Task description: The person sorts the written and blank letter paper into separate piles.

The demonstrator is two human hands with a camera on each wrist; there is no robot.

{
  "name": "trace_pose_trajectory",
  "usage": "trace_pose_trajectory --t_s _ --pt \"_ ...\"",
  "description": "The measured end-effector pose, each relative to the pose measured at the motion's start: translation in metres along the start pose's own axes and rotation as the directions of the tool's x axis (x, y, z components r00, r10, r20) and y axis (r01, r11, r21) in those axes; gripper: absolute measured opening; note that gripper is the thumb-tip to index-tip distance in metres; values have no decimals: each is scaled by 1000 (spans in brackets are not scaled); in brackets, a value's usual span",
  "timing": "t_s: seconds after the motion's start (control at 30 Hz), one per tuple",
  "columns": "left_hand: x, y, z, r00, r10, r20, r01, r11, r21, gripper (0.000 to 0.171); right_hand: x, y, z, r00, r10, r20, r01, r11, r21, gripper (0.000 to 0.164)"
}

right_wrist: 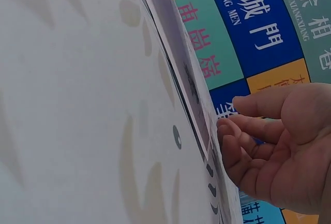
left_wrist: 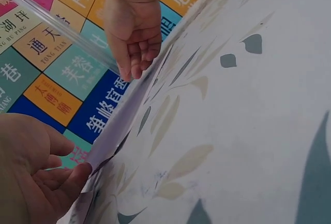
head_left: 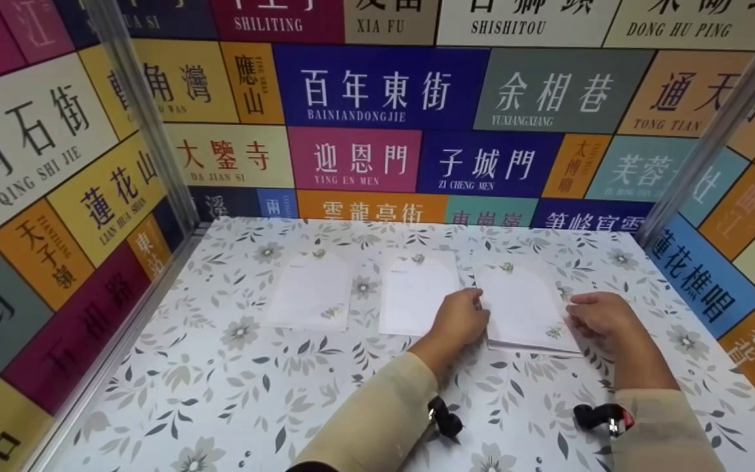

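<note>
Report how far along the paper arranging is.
Apparently done: the left paper and middle paper lie flat in a row. In hand: the right paper, between the left hand and right hand. Probably left: squaring its layered near edge.

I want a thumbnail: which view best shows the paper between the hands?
The head view: it looks down on the paper, showing nearly its whole printed face. Both wrist views catch it at a grazing angle, as a narrow strip.
</note>
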State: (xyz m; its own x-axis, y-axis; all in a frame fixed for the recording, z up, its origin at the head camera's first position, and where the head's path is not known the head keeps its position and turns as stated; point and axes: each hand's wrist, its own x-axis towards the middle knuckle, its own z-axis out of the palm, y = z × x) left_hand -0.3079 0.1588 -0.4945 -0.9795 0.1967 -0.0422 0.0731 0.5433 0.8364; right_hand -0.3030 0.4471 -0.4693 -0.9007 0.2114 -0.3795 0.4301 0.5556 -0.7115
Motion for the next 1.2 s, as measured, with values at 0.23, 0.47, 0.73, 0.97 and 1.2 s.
trace_pose_trajectory --t_s 0.23,0.47,0.73,0.97,1.2 --pt "2 -5 -15 998 49 -48 -51 998 -41 44 3 -14 9 998 -64 -22 65 996 58 59" --pt "7 -19 -39 996 44 -76 -51 994 -92 47 1 -41 31 984 -178 -15 178 984 1 58" --pt "12 -38 -72 991 40 -125 -51 995 -88 47 0 -71 66 979 -205 16 205 979 7 56" --pt "15 -59 -98 977 65 -204 -83 994 -77 48 0 -94 94 971 -230 65 229 973 26 56" --pt "17 -74 -124 973 -1 -231 -24 994 -108 50 -1 -111 117 966 -244 85 235 966 106 58"
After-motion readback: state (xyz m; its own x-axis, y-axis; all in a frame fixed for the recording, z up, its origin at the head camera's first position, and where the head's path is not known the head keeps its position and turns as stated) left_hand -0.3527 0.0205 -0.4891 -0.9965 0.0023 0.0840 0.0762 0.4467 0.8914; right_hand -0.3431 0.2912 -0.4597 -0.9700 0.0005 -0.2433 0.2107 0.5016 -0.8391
